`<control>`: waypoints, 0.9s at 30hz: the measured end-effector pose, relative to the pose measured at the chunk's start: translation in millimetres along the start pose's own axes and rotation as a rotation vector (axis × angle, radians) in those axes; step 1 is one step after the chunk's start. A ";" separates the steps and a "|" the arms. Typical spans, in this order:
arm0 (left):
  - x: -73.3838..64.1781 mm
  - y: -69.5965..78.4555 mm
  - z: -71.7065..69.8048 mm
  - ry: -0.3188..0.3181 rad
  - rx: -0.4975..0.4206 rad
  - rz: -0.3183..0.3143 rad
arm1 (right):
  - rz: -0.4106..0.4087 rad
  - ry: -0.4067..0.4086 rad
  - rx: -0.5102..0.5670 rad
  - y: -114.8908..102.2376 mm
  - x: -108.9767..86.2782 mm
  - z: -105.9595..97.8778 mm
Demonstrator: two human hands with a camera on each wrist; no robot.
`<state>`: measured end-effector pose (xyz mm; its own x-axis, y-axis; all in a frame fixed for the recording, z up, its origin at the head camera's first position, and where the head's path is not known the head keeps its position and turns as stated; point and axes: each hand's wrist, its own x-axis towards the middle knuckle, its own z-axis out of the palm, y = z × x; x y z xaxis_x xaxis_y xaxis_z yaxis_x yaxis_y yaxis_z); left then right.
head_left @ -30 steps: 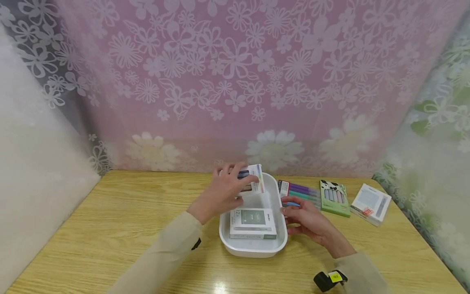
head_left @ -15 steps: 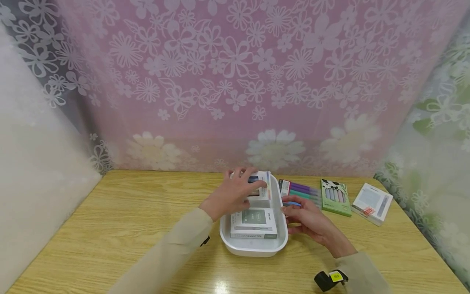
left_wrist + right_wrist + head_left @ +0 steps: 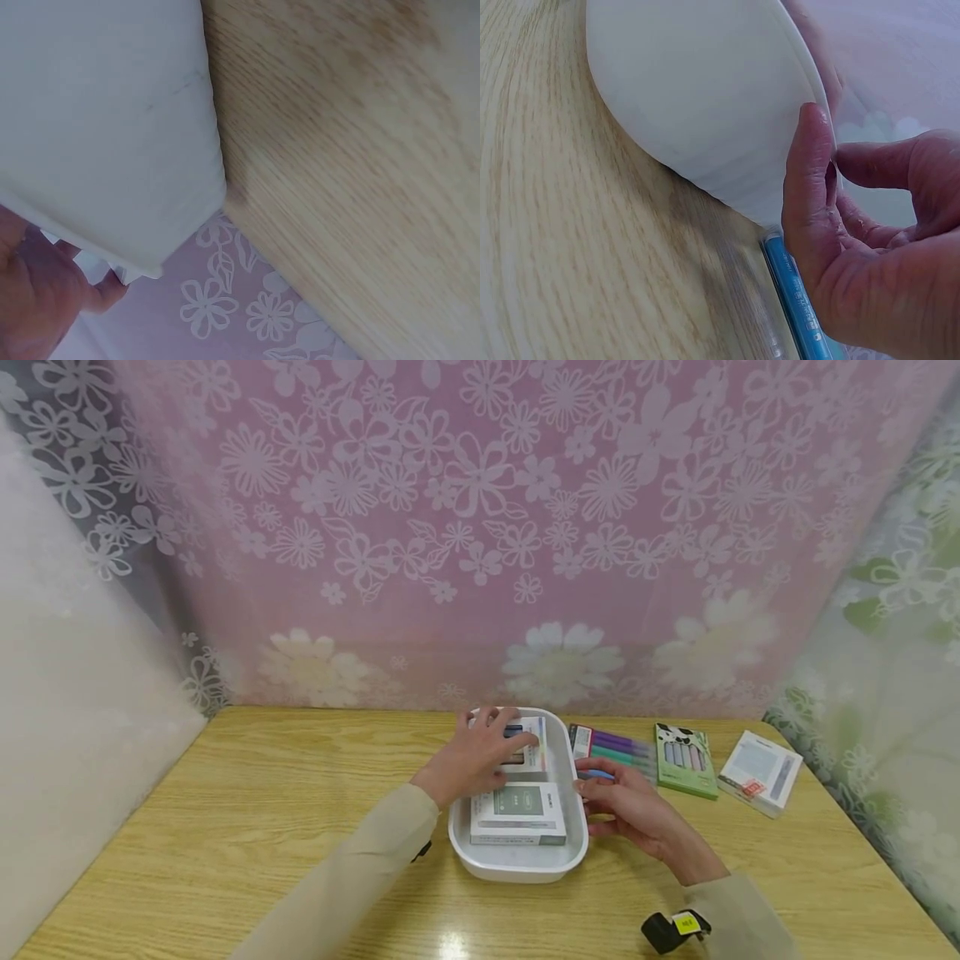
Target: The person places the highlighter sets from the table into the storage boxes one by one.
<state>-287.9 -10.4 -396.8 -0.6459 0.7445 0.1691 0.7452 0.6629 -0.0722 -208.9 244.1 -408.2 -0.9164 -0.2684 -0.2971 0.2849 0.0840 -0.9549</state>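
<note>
A white plastic tray [image 3: 517,870] stands on the table. Inside its far half, my left hand [image 3: 476,758] grips a white windowed box [image 3: 535,752] showing dark and brown sticks, partly covered by the fingers. In the near half lies a white box with a grey-green panel [image 3: 519,803]. My right hand [image 3: 630,810] pinches the tray's right rim between thumb and fingers, which the right wrist view shows closely on the tray wall [image 3: 705,97]. Only part of the left hand [image 3: 45,292] appears in the left wrist view, by the tray's edge.
Right of the tray lies a clear pack of purple, green and blue pens [image 3: 618,752]. Beside it are a green panda box of pastel sticks [image 3: 684,762] and a white box with a red label [image 3: 761,774]. A floral curtain [image 3: 480,568] hangs behind the wooden table [image 3: 300,793].
My left hand has moved slightly right and lowered the windowed box from above the tray's far end into it. The right hand has stayed on the rim.
</note>
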 end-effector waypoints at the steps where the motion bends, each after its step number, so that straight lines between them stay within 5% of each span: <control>1: 0.2 0.4 -0.3 -0.005 -0.001 -0.001 | 0.000 -0.001 0.001 0.2 0.2 -0.1; 7: -1.2 3.7 -5.6 -0.062 -0.010 -0.003 | 0.004 0.004 -0.003 0.5 0.6 0.6; 15: -2.0 2.1 -10.9 -0.164 -0.135 -0.027 | 0.007 0.004 0.003 -0.9 -0.3 0.5; 27: 7.1 3.1 -11.2 -0.252 -0.142 -0.066 | 0.003 0.006 0.001 0.6 0.3 0.8</control>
<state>-288.3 -4.0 -384.8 -0.7011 0.7084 -0.0816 0.7047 0.7058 0.0720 -208.8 243.3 -408.8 -0.9173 -0.2622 -0.2996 0.2877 0.0835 -0.9541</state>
